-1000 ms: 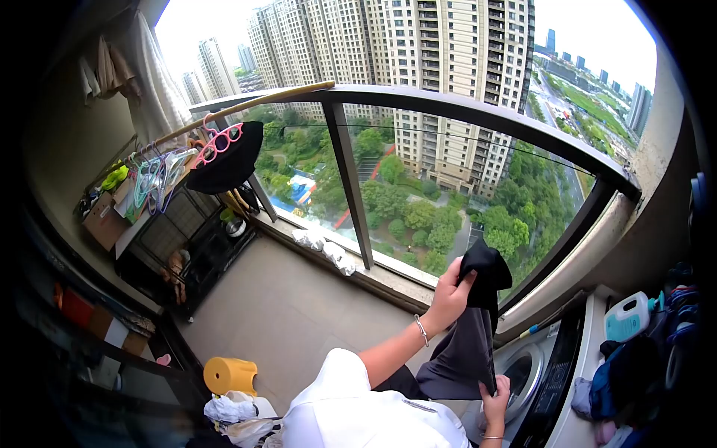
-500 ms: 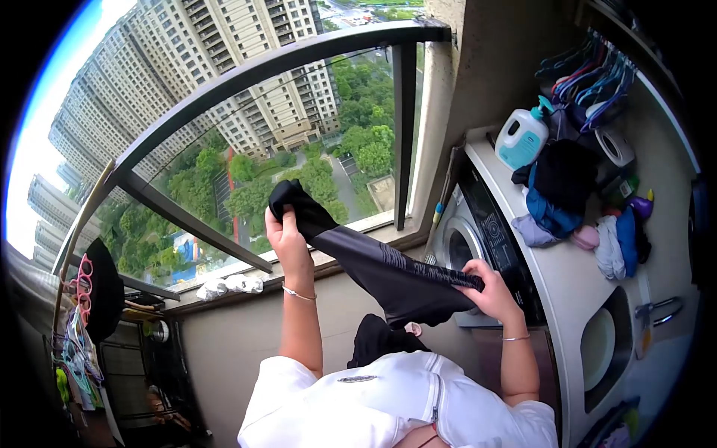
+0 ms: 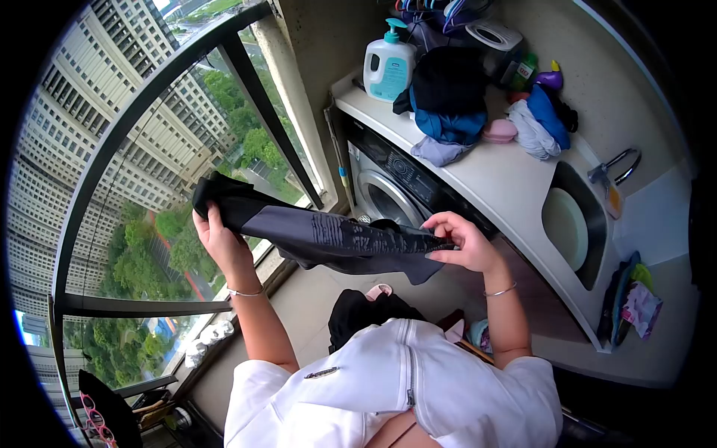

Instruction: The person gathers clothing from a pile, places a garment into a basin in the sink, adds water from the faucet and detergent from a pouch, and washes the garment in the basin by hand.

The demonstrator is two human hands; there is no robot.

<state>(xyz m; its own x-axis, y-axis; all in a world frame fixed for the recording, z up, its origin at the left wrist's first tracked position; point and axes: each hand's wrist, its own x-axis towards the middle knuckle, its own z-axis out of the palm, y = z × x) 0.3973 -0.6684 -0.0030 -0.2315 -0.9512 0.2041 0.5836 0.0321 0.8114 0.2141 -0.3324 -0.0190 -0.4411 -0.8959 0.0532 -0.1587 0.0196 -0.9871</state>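
Observation:
A black and dark grey garment [image 3: 299, 228] with a dark streaky print is stretched between my hands at chest height; its exact kind is hard to make out. My left hand [image 3: 222, 245] is closed on the black end, near the window. With fingers and thumb pinched together, my right hand [image 3: 467, 243] grips the printed grey end, in front of the washing machine [image 3: 385, 190]. A loose grey fold hangs below, between the hands.
On the white counter [image 3: 485, 187] stand a pump bottle [image 3: 388, 67] and a pile of dark and blue clothes [image 3: 448, 97]. To the right is a sink [image 3: 571, 224] with a basin in it. A metal-framed window [image 3: 243, 97] borders the left side.
My view has swung right, bringing more of the counter and sink into sight. The garment has gone from slanting to nearly level, still held at both ends.

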